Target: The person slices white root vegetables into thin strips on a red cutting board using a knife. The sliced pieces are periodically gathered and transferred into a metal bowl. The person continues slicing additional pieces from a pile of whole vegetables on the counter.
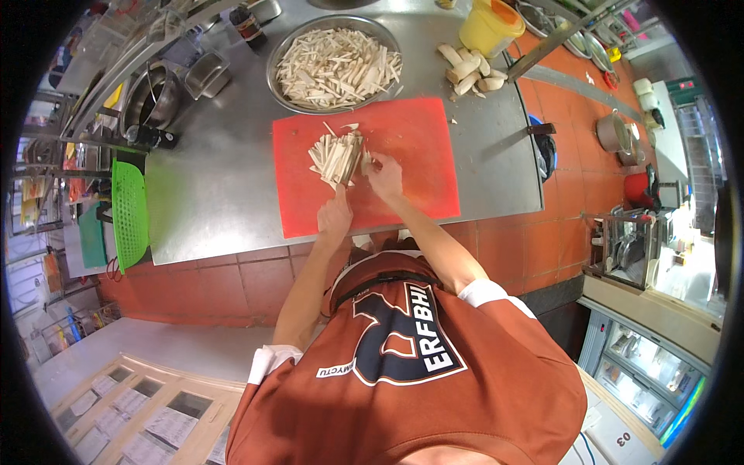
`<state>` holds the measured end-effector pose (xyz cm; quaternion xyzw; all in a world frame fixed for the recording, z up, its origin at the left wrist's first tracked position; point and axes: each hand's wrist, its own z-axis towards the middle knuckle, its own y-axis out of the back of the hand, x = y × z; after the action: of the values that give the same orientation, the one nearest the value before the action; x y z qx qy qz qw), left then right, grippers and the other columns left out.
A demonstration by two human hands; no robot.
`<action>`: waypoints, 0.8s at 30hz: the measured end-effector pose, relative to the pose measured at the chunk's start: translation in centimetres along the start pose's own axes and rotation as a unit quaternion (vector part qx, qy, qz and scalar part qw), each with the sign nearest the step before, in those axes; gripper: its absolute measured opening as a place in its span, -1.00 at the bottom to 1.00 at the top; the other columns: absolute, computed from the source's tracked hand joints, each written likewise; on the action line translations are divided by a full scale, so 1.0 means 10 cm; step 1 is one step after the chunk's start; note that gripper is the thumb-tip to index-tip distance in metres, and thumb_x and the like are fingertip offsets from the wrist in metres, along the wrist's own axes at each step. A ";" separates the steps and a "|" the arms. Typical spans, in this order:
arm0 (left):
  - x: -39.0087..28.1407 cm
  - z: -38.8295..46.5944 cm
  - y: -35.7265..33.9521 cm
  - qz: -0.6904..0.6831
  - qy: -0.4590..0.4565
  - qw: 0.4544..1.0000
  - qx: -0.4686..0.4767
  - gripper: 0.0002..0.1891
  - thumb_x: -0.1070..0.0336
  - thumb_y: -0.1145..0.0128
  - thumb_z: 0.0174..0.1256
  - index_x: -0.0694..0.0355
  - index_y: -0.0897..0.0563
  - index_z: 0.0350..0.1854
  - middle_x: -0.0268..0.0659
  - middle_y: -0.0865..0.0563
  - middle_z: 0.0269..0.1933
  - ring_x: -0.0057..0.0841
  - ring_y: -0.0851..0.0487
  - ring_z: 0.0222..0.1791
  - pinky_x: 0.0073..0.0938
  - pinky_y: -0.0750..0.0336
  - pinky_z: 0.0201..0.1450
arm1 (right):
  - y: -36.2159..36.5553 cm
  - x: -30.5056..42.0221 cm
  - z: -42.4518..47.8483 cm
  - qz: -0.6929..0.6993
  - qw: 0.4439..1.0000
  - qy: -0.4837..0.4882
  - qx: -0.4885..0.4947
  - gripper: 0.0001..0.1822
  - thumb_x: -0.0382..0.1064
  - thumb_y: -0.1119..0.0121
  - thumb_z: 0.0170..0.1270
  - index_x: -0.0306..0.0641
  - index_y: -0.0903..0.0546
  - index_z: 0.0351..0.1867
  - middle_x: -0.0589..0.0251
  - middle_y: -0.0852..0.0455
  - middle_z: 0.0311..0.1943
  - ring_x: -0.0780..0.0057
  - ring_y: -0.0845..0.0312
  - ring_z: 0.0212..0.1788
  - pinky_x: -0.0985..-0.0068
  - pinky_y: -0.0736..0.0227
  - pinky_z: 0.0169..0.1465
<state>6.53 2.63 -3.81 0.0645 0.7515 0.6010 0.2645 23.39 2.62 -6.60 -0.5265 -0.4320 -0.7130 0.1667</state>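
Observation:
My left hand [335, 215] grips the handle of a kitchen knife, whose narrow blade [354, 161] stands along the right side of a pile of pale cut strips [334, 157]. Just right of the blade, the bent fingers of my right hand [386, 175] hold a small pale mushroom piece [366, 163], partly hidden by the fingers. Both hands are over a red cutting board [415, 131]. Beyond the board's far edge stands a wide metal bowl [275, 87] heaped with similar strips [340, 67]. Whole king oyster mushrooms [468, 71] lie in a heap to the right.
The board rests on a steel table [221, 192]. A yellow bucket [485, 32] stands behind the mushrooms. A dark bottle [247, 26], steel pan [207, 75] and metal pot [152, 96] are at the left. A green basket [129, 215] is at the left edge. A dark brown object [542, 129] juts past the right edge.

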 end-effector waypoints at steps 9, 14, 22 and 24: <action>-0.02 0.00 0.37 -0.068 -0.016 0.997 -0.040 -0.73 0.16 -0.08 0.42 0.22 -0.39 -0.05 0.11 -0.70 -0.46 0.12 -0.71 -0.43 0.11 -0.57 -0.41 | 0.51 0.55 0.07 -0.040 0.985 0.167 -0.022 -0.85 -0.27 -0.32 0.22 -0.23 -0.71 -0.22 0.12 -0.64 -0.26 0.24 -0.62 -0.20 0.33 -0.54 -0.10; -0.15 -0.02 0.37 -0.158 0.012 0.987 0.021 -0.72 0.14 -0.04 0.46 0.28 -0.41 -0.06 0.16 -0.69 -0.38 0.23 -0.67 -0.39 0.17 -0.53 -0.35 | 0.84 0.46 0.23 -0.032 0.998 0.031 -0.051 -0.84 -0.24 -0.29 0.26 -0.23 -0.71 -0.19 0.10 -0.64 -0.23 0.21 -0.61 -0.14 0.35 -0.53 -0.07; -0.48 -0.03 0.02 -0.199 -0.013 0.973 0.119 -0.63 0.06 0.10 0.54 0.34 -0.44 -0.01 0.33 -0.66 -0.23 0.34 -0.62 -0.21 0.24 -0.48 -0.16 | 1.92 -0.44 1.37 -0.210 0.968 -0.074 -0.119 -0.66 -0.11 -0.28 0.25 -0.25 -0.68 -0.04 -0.04 -0.62 -0.06 0.04 -0.58 -0.01 0.21 -0.50 0.08; -0.57 -0.01 -0.02 -0.198 0.005 0.967 0.159 -0.62 0.04 0.12 0.54 0.35 -0.44 0.01 0.35 -0.66 -0.22 0.35 -0.61 -0.19 0.24 -0.47 -0.13 | 2.19 -0.71 1.75 -0.278 0.947 -0.046 -0.152 -0.64 -0.12 -0.27 0.25 -0.23 -0.65 0.02 -0.04 -0.62 -0.06 0.06 -0.58 0.01 0.24 -0.48 0.11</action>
<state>11.41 0.08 -2.12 -0.0478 0.8365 0.4098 0.3606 51.93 2.44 -2.01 -0.4368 -0.4549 -0.7633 -0.1402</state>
